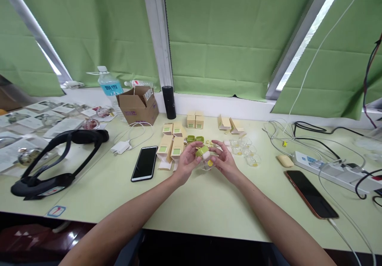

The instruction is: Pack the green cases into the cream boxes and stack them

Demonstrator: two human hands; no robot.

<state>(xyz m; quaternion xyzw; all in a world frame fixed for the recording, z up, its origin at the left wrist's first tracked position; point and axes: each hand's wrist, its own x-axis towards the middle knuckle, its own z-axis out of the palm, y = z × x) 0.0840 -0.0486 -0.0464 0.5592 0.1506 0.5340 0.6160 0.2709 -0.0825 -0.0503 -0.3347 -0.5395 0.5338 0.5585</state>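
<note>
Above the middle of the table, my left hand grips a small green case between thumb and fingers. A white block shows at its lower right side. My right hand closes in from the other side, its thumb and fingertips at the white part. Just below is a clear plastic shell with a yellow sticker; whether it is held or lies on the table I cannot tell. Behind my hands lie an open green case and small yellow-green bits. Several clear plastic shells lie right of my right hand.
Small cardboard boxes stand left of my hands, more boxes behind. A phone and a black headset lie left. On the right are a power strip, tangled cables and another phone. A brown carton and black bottle stand at the back.
</note>
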